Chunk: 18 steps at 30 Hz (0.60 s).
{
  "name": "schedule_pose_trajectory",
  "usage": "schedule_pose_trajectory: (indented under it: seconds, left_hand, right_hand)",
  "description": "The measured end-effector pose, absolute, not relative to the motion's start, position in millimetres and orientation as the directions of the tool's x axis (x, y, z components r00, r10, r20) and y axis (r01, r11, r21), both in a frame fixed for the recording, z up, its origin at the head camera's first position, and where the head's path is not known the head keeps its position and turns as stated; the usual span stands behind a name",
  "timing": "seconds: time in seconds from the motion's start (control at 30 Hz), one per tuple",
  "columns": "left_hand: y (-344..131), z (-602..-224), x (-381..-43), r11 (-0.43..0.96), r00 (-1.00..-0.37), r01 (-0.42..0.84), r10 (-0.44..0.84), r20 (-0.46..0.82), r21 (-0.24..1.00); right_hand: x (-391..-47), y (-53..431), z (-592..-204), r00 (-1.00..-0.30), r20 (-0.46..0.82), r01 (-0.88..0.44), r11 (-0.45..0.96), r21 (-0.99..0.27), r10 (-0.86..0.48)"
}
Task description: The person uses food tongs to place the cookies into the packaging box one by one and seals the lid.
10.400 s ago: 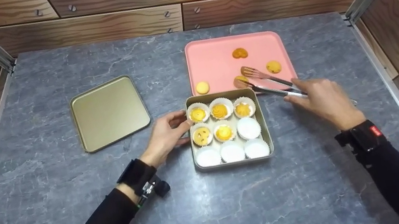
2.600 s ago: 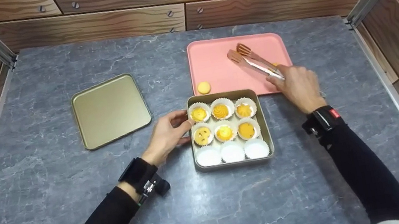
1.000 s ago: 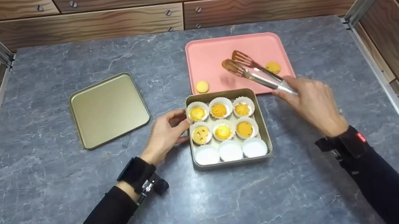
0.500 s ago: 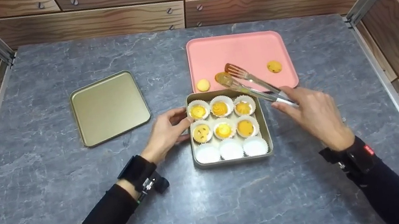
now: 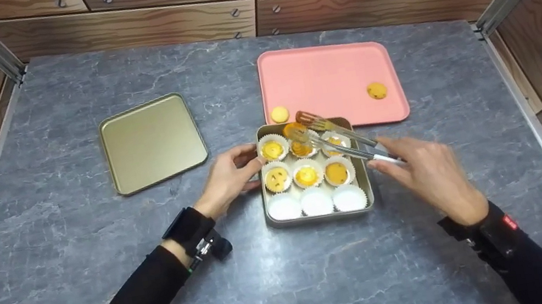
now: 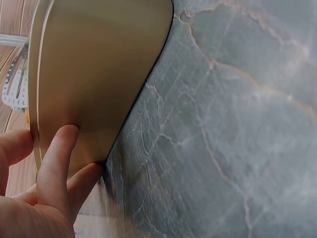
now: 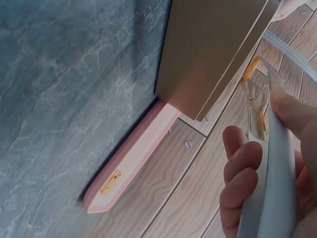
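A gold cookie tin [image 5: 366, 185] holds rows of white paper cups; two rows bear yellow cookies, while three front cups [image 5: 316, 202] show only white inside. My left hand [image 5: 230, 176] holds the tin's left wall, thumb at the rim and fingertips against the outside [image 6: 99, 74]. My right hand [image 5: 428, 171] grips slotted tongs [image 5: 343, 149] with pale handles, seen close up in the right wrist view [image 7: 280, 168]. Between the tong tips is an orange-brown cookie [image 5: 293, 130], over the tin's back row. The tongs partly cover the cups there.
Behind the tin lies a pink tray [image 5: 323, 70] with a round pale cookie [image 5: 279, 113] at its near left and a speckled cookie [image 5: 377, 90] at right. A flat gold lid [image 5: 153, 142] lies left of the tin. Wood-patterned walls enclose the grey marbled table [image 5: 250, 289].
A cookie from the tray's front now sits in the middle row's right cup. The tongs lifted the orange-brown cookie off the tray and moved left and nearer, over the tin. My left hand stayed.
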<state>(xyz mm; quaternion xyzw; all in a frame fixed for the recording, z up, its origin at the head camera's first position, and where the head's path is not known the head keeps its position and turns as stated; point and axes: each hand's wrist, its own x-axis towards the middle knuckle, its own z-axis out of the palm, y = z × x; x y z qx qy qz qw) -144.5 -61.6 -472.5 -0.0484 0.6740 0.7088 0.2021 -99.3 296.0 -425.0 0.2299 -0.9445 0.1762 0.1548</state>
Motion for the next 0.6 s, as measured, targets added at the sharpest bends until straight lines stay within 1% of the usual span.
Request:
schedule_pose_trajectory:
  seconds: [0.23, 0.6]
  left_hand:
    - [-60.9, -471.4, -145.3, 0.007, -0.911, -0.356, 0.222, -0.349, 0.934]
    - [-64.4, -473.3, -143.8, -0.017, -0.909, -0.358, 0.234, -0.344, 0.934]
  right_hand:
    - [-93.8, 298.3, -424.1, -0.818, 0.358, -0.548, 0.798, -0.249, -0.450]
    - [-86.1, 298.9, -422.4, -0.731, 0.353, -0.667, 0.722, -0.185, -0.584]
